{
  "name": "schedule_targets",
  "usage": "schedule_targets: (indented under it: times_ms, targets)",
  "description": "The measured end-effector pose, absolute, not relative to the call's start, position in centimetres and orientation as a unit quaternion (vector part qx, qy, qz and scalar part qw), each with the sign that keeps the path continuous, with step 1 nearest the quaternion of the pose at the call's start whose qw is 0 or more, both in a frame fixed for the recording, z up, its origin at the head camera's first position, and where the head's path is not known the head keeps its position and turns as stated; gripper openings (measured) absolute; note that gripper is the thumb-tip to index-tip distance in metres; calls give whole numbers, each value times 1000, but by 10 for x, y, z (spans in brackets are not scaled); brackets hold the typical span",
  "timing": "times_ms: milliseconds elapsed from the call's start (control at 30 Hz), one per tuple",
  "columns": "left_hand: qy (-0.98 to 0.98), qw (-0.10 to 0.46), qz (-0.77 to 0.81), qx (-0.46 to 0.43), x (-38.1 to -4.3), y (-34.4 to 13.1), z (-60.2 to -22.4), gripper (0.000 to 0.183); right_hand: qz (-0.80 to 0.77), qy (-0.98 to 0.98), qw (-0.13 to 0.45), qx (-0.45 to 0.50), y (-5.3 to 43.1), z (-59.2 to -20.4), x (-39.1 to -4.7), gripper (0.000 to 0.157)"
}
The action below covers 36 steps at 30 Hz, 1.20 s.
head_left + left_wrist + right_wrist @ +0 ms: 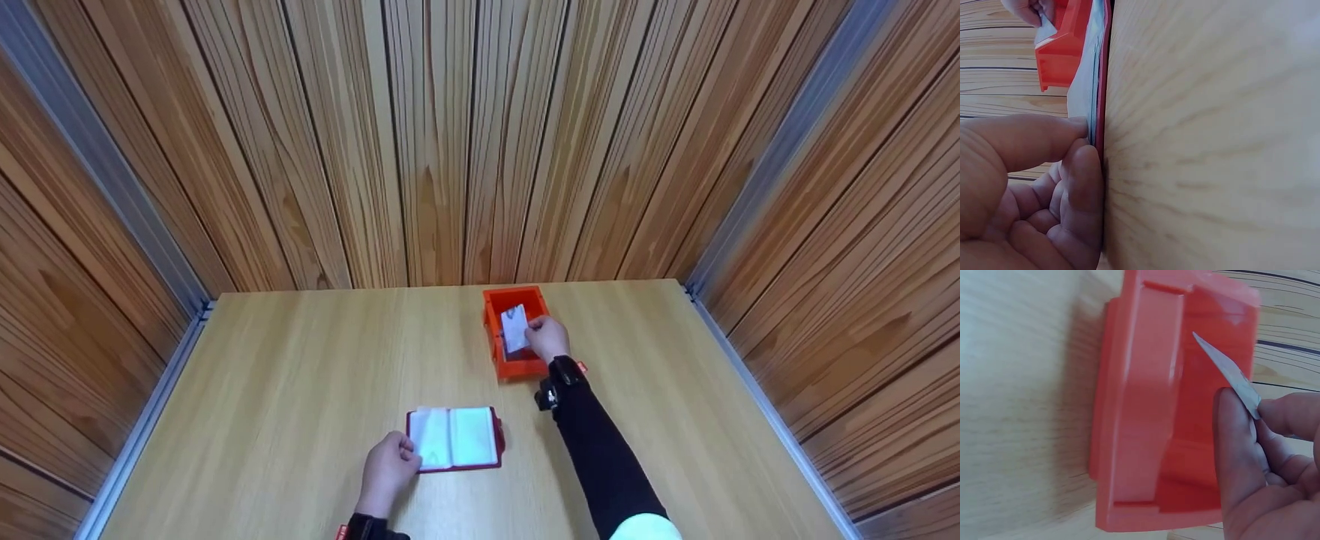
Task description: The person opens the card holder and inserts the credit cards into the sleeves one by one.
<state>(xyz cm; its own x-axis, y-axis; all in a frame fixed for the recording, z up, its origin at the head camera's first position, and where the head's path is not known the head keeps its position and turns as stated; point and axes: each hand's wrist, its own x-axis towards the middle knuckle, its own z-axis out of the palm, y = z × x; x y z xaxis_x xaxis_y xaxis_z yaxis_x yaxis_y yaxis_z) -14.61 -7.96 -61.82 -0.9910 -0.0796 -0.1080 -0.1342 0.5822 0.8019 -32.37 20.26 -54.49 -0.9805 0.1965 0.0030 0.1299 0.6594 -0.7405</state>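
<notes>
An open card album (pixel 474 436) with clear pocket pages and a dark red cover lies on the table. At its left edge, my left hand (pixel 388 466) pinches the edge of the pages (pixel 1093 84) between thumb and forefinger, its other fingers curled. Farther off, my right hand (pixel 549 337) holds a small pale printed card (pixel 514 328) by one edge, over the orange plastic bin (pixel 523 369). In the right wrist view the card (pixel 1230 374) is tilted and seen nearly edge-on between thumb and forefinger, in front of the bin's opening.
The light wooden table (pixel 300 360) carries the bin near its back edge and the album closer to the front. Wood-plank walls (pixel 435 150) with grey metal corner strips (pixel 780 150) enclose the back and sides.
</notes>
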Motion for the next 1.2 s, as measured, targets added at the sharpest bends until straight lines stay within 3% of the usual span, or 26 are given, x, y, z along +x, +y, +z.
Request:
schedule_targets:
  times_ms: [233, 500, 733, 1200]
  targets:
    - [889, 15, 454, -46, -146, -81, -619, 16, 451, -886, 34, -103, 202, -539, -312, 19]
    - [891, -14, 453, -24, -143, -82, -622, 17, 486, -867, 70, -87, 201, -537, -291, 15]
    - [891, -5, 453, -29, -143, -83, -621, 17, 507, -857, 33, -86, 192, -536, -271, 13]
    - [891, -6, 454, -31, -143, -83, -620, 17, 462, -885, 12, 49, 165, -560, -230, 12]
